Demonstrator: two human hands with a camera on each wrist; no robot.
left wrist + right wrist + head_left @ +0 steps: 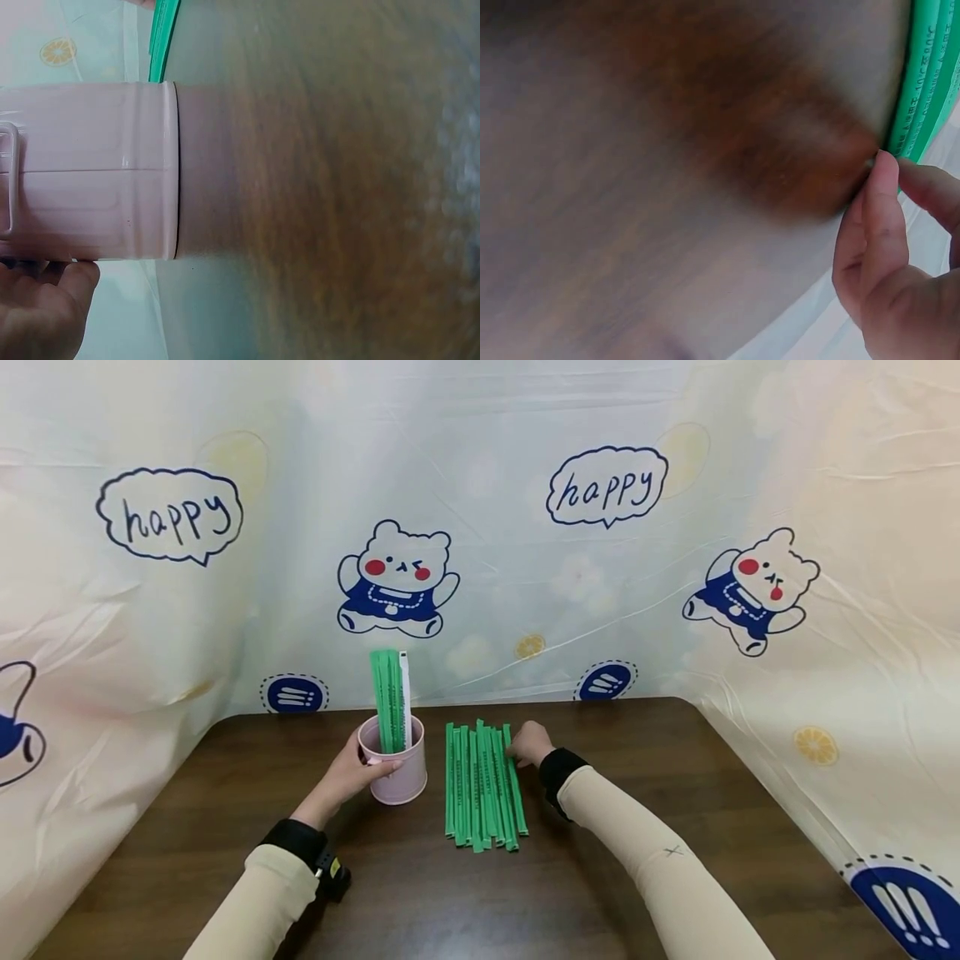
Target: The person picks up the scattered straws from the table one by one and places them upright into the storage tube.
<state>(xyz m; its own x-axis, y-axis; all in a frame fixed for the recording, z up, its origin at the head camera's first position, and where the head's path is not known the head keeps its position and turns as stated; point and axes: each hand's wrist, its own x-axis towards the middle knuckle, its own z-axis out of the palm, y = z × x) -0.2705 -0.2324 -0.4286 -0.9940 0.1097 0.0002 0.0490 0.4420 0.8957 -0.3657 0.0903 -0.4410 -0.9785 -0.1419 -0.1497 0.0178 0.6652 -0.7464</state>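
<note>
Cloth sleeves [633,839], cup [401,783], slender sticks [482,785]

cup [399,782]: pale pink | sticks [483,785]: green, dark-lettered, one showing white | table [420,902]: brown woodgrain | backdrop [495,460]: pastel, bear-printed

Dark brown wood-grain bench [450,910] with rounded far corners, bordered behind and at both sides by a pale printed cloth [495,427]. Motifs on the cloth: two speech bubbles [171,518] lettered "happy"; two winking bears [393,597] in blue garments, the right-hand one tilted; orange slices [816,745]; round blue badges [606,682] with dashed outlines.
</note>
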